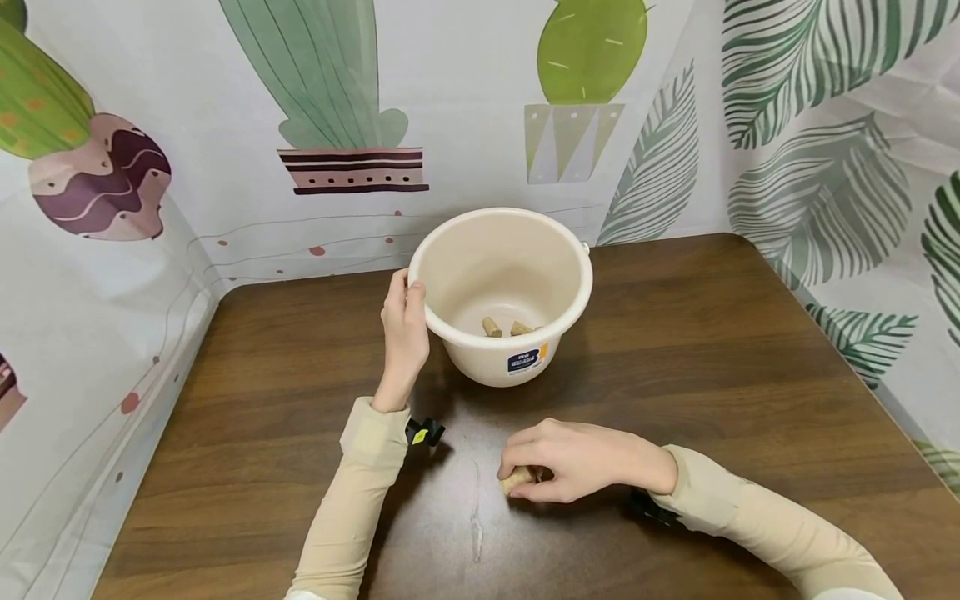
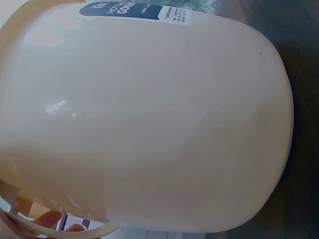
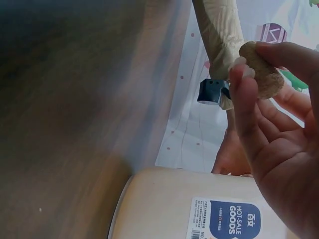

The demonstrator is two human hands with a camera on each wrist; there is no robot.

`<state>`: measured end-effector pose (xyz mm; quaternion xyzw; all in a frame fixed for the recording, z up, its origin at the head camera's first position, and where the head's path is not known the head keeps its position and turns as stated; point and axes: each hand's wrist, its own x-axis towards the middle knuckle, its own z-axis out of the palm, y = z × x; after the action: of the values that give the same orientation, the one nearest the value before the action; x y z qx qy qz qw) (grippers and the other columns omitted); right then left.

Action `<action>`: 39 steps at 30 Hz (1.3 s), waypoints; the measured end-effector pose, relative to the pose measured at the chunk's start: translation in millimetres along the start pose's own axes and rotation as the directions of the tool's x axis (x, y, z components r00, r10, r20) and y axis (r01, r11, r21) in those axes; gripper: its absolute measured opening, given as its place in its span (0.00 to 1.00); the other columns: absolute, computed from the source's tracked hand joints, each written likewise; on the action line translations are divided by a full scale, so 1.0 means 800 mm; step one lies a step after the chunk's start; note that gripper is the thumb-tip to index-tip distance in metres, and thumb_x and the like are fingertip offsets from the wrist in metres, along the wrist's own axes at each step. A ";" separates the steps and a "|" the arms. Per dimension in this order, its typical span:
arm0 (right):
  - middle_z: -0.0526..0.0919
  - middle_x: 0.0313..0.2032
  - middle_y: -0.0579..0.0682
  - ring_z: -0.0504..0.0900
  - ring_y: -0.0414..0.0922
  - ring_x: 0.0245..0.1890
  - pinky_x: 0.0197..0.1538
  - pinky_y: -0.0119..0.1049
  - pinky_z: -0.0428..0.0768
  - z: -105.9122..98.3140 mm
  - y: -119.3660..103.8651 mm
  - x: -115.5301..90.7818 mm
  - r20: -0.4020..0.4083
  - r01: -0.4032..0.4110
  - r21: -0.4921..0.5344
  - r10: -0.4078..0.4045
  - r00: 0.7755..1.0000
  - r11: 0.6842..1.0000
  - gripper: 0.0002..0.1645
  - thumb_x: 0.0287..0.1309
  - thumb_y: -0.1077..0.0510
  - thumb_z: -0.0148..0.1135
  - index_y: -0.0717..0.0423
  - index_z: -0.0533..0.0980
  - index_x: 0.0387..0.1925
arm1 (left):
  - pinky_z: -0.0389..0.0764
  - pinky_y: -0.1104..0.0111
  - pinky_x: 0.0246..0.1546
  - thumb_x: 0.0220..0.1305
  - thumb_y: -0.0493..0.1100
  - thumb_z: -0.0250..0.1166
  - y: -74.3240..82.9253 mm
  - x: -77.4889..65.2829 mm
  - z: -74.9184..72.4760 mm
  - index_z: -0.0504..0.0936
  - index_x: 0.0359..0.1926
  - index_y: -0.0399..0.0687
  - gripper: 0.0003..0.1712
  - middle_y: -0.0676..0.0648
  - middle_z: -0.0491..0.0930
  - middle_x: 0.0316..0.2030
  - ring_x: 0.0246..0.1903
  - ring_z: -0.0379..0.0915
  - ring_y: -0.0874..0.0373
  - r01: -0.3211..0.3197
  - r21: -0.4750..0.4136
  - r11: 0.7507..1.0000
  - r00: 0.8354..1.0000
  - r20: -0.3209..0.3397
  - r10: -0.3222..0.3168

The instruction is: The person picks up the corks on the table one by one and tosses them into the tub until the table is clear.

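Observation:
A cream plastic bucket (image 1: 498,362) with a blue label (image 3: 234,219) stands upright on the table. At its left side my left hand (image 1: 405,333) holds the rim, the thumb near the top edge; in the left wrist view the bucket wall (image 2: 149,114) hides most of that hand. In front of the bucket, just above the tabletop, my right hand (image 1: 566,462) pinches a cork (image 3: 261,69) between thumb and fingers. Inside on the bucket's floor lie a cork (image 1: 491,327) and another cork (image 1: 521,329), with a bit of a further piece partly hidden by the front rim.
The dark wooden table (image 1: 675,350) extends on both sides of the bucket. Behind it hangs a white cloth (image 1: 472,83) printed with cacti and leaves. A black wrist camera (image 1: 426,432) sits beside the left sleeve. A pale streak (image 1: 477,525) marks the tabletop near the front.

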<state>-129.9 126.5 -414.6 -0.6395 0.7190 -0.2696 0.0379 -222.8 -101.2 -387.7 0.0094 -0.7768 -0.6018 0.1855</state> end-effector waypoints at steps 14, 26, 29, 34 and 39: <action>0.77 0.29 0.38 0.71 0.28 0.24 0.32 0.11 0.66 0.002 -0.003 0.001 -0.093 0.052 0.010 -0.051 0.994 0.999 0.04 0.58 0.57 0.63 0.50 0.77 0.36 | 0.70 0.63 0.40 0.66 0.48 0.44 0.001 0.001 0.001 0.75 0.54 0.41 0.23 0.34 0.78 0.43 0.42 0.72 0.42 -0.011 0.005 1.000 1.000 0.003 0.011; 0.76 0.27 0.39 0.71 0.29 0.23 0.31 0.11 0.65 0.000 -0.005 0.003 -0.122 0.074 0.005 -0.073 0.990 0.997 0.05 0.56 0.59 0.64 0.51 0.77 0.36 | 0.69 0.64 0.39 0.66 0.48 0.45 0.000 0.001 0.001 0.75 0.53 0.41 0.22 0.35 0.77 0.41 0.39 0.71 0.49 -0.009 0.016 1.000 1.000 -0.004 0.009; 0.76 0.27 0.39 0.71 0.29 0.23 0.32 0.11 0.65 0.001 -0.006 0.003 -0.125 0.074 0.005 -0.073 0.989 0.997 0.05 0.56 0.59 0.64 0.51 0.77 0.36 | 0.70 0.63 0.40 0.66 0.48 0.45 -0.001 0.000 0.001 0.75 0.52 0.42 0.22 0.34 0.77 0.40 0.39 0.71 0.48 -0.010 0.015 1.000 1.000 -0.008 0.010; 0.76 0.28 0.39 0.71 0.29 0.23 0.32 0.11 0.65 0.000 -0.006 0.003 -0.130 0.075 0.003 -0.074 0.989 0.997 0.06 0.56 0.59 0.64 0.51 0.77 0.36 | 0.70 0.63 0.40 0.66 0.48 0.45 -0.001 0.001 0.001 0.75 0.52 0.42 0.22 0.35 0.77 0.40 0.39 0.72 0.49 -0.007 0.020 1.000 1.000 -0.012 0.008; 0.76 0.27 0.39 0.71 0.29 0.23 0.31 0.11 0.66 -0.001 -0.007 0.004 -0.145 0.085 0.002 -0.084 0.986 0.996 0.06 0.56 0.60 0.64 0.51 0.77 0.37 | 0.70 0.63 0.41 0.66 0.48 0.45 -0.001 0.000 0.001 0.75 0.53 0.43 0.22 0.34 0.78 0.41 0.41 0.73 0.44 -0.006 0.015 1.000 1.000 -0.011 0.006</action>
<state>-125.8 124.0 -410.3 -0.6479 0.6910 -0.3197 -0.0231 -223.5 -100.6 -388.5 0.0116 -0.7803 -0.5952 0.1916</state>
